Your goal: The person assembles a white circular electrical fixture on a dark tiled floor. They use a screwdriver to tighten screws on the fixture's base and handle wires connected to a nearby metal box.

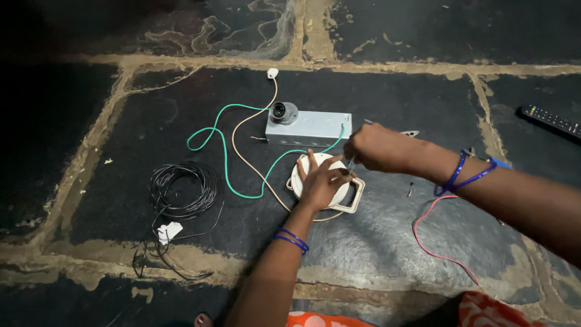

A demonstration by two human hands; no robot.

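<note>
My left hand (321, 181) lies flat with spread fingers on a round white fitting (301, 175) set on a beige square plate (354, 197) on the floor. Closed around a thin tool, my right hand (378, 147) holds the tool's tip down at the fitting's upper right edge. Just behind stands a grey metal box (315, 127) with a bulb holder (282, 112) on its left end. A green wire (227, 160) and a cream wire (242, 160) run from the box across the floor.
A coil of black wire (181, 191) with a small white piece (169, 231) lies at the left. A pink wire (423, 233) curls at the right. A black remote control (552, 120) rests at the far right. The floor is dark stone slabs.
</note>
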